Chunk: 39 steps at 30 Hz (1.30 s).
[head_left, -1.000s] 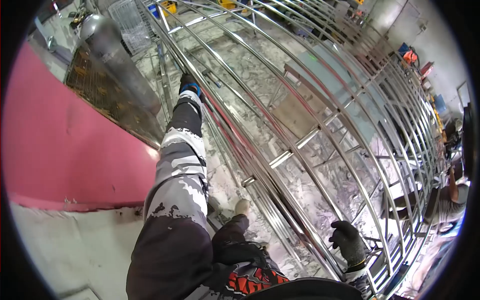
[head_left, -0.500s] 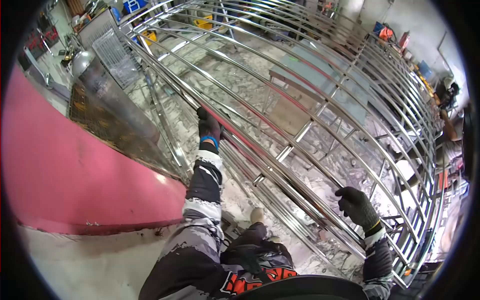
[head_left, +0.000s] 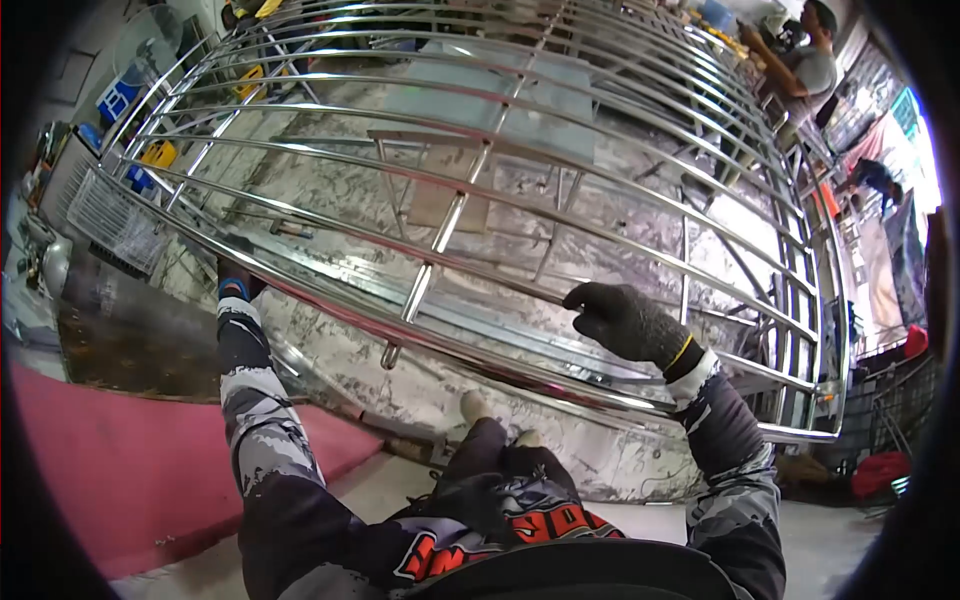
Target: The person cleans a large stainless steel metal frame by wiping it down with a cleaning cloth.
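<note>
A large frame of shiny metal tubes (head_left: 450, 222), welded like a grille, stretches out in front of me at about waist height. On its near edge at the left, my left hand (head_left: 240, 278), in a dark glove with a blue band at the wrist, is closed around the rail, its fingers largely hidden by the tubes. My right hand (head_left: 628, 322), in a dark knit glove with a yellow cuff edge, curls over a long tube a little farther in, right of a cross tube.
Under the frame are a grey panel (head_left: 490, 95) and loose metal lengths (head_left: 370, 270) on a stained floor. Pink sheeting (head_left: 130, 470) lies at lower left, beside a wire rack (head_left: 115, 220). A person (head_left: 805, 70) stands at far right, another person (head_left: 880, 180) beyond.
My view has swung to the right, so the frame now runs more across it. Both hands stay at the frame; the left one appears farther left and the right one farther up.
</note>
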Available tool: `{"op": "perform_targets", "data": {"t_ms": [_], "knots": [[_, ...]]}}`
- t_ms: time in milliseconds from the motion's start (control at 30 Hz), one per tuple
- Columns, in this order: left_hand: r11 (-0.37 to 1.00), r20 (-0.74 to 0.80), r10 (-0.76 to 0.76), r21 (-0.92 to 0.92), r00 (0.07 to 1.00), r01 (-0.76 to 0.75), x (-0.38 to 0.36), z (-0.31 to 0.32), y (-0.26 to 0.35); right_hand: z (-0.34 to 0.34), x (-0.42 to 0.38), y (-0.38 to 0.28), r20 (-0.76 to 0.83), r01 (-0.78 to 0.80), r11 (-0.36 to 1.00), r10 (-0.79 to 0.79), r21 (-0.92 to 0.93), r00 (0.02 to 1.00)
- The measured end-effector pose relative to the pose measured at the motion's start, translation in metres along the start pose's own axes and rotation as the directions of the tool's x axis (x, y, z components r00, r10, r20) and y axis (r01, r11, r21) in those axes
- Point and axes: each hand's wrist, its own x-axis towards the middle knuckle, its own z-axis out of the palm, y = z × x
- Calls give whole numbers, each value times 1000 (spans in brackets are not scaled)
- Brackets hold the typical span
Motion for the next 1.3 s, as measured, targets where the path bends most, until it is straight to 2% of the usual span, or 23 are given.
{"op": "perform_targets", "data": {"t_ms": [100, 200, 233, 267, 367, 400, 433, 500, 567, 633, 700, 767, 800, 833, 900, 1033, 1100, 1133, 1167, 1200, 1233, 1267, 1300], "knots": [[969, 148, -51, -232, 988, 85, -37, 2, 17, -4, -4, -18, 44, -10, 1000, 9, 18, 999], [597, 292, -235, -709, 927, 375, -105, -10, 56, 0, -3, -15, 67, -12, 1000, 12, 9, 998], [644, 207, -165, -718, 964, 264, -139, -41, 84, 2, -3, -9, 36, 21, 998, -23, 59, 999], [733, 226, -265, -584, 937, 348, -143, -54, 83, 1, -3, -5, 9, 56, 993, -57, 105, 998], [274, -86, -390, -961, 917, 27, -169, -79, 62, -8, -2, -11, -34, 36, 998, -34, 59, 999], [267, -189, -388, -960, 902, -86, -176, -117, 70, -7, -2, -4, -62, 61, 997, -58, 46, 996], [261, -289, -381, -945, 878, -198, -182, -156, 80, -6, -2, -1, -124, 159, 987, -153, 41, 981], [505, -530, -268, -789, 805, -351, -185, -177, 76, -8, -4, -3, -99, 106, 993, -101, 46, 990], [745, -504, -129, -618, 854, -252, -198, -198, 117, -14, -6, -13, -33, -34, 996, 37, 80, 999], [593, -569, 264, -541, 779, -596, -202, -194, 177, -13, -6, -10, -49, 4, 997, 0, 81, 999], [665, -670, 464, -169, 580, -728, -222, -190, 241, -11, -4, -2, -63, 93, 995, -91, 37, 994], [560, -543, 586, -265, 601, -785, -260, -203, 310, -16, -5, -9, -37, 17, 999, -16, 31, 999], [517, -354, 677, -395, 645, -760, -286, -213, 343, -16, -7, -13, -15, -21, 999, 22, 43, 1000], [298, -389, 759, -506, 522, -809, -306, -226, 362, -12, -8, -13, 7, -5, 999, 5, 33, 1000], [314, -422, 773, -392, 473, -865, -340, -224, 395, -12, -7, -8, 5, -100, 990, 100, 102, 995], [207, -600, 676, -401, 427, -892, -302, -185, 366, -13, -12, 4, 32, -111, 992, 110, 53, 993], [533, -561, 590, -269, 581, -802, -245, -143, 299, -13, -12, 10, -32, -104, 994, 103, -16, 994], [415, -569, 285, -652, 772, -634, -196, -65, 253, -8, -12, 22, -113, 2, 997, -12, -83, 994], [618, -405, 317, -597, 857, -511, -164, -83, 216, -6, -8, 23, -121, -14, 997, 4, -80, 993], [818, -338, 412, -272, 846, -507, -141, -111, 172, -10, -6, 22, -114, 46, 996, -55, -74, 992], [864, -252, 503, 159, 827, -477, -121, -140, 134, -10, -2, 18, -117, 8, 998, -15, -59, 993], [818, -215, 519, 405, 828, -408, -110, -156, 109, -10, 1, 18, -125, -2, 999, -4, -49, 992], [866, -268, 433, 388, 861, -315, -106, -155, 102, -9, -1, 19, -152, -19, 999, 14, -33, 988]]}}
